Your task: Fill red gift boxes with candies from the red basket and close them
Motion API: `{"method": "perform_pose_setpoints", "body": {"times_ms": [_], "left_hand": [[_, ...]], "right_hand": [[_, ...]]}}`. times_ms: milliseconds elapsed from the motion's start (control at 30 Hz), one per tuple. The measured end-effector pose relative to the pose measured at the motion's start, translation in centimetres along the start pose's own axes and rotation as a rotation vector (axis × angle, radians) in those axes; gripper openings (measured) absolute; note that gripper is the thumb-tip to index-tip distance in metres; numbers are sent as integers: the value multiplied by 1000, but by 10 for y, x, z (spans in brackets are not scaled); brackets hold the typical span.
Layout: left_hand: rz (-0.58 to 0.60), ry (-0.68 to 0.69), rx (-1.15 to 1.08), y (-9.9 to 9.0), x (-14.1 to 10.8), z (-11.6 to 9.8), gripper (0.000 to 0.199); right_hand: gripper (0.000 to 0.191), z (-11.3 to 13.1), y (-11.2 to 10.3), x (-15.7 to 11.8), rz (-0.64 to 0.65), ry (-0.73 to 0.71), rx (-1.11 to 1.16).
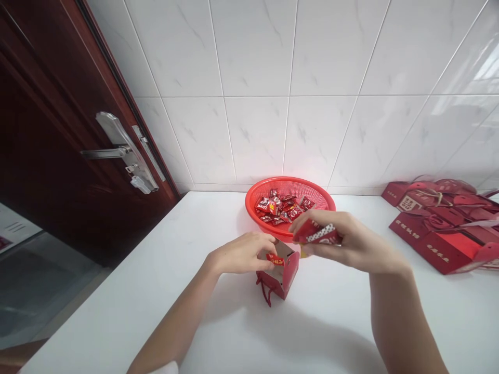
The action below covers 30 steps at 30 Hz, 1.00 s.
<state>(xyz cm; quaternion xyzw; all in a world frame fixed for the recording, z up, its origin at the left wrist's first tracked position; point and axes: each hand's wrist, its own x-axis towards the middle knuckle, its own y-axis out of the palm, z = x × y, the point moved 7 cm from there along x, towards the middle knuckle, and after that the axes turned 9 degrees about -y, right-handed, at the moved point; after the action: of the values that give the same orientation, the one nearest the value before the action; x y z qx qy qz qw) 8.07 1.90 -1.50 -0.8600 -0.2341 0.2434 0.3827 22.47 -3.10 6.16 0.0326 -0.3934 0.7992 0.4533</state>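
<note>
A small red box stands open on the white table, with a dark red cord hanging from its near side. My left hand is at the box's left edge, its thumb and fingers around a small red packet with yellow print at the opening. Just right of and above the box, my right hand holds several red candy packets, one with a black-and-white pattern. Behind both hands sits a red plastic basket with more red candy packets in it.
Several red gift boxes with gold lettering lie in a pile on the right of the white table. A white tiled wall rises behind the table. To the left is a dark red door with a metal handle.
</note>
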Motion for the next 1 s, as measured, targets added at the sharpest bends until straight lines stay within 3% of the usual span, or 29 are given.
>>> {"method": "perform_pose_setpoints", "body": {"times_ms": [67,167,300,433,633,767,1000], "left_hand": [[14,-11,-12,0,0,0,17],[14,-40,-42,0,-2,1,26],[-30,-115,-36,-1,-2,9,30],[-37,-100,-113,-1,-1,12,40],[-26,-82,-142,-3,2,14,38],[-30,-73,-165,-5,2,12,53],[-45,-74,-184,-2,3,17,47]], "right_hand": [[18,3,-2,9,-76,-25,55],[18,1,8,21,-91,-45,67],[12,-9,27,33,-4,-75,19],[4,-24,40,38,90,-72,-20],[4,-42,48,38,208,15,-6],[1,-48,52,34,303,37,-8],[14,-39,44,36,144,9,51]]}}
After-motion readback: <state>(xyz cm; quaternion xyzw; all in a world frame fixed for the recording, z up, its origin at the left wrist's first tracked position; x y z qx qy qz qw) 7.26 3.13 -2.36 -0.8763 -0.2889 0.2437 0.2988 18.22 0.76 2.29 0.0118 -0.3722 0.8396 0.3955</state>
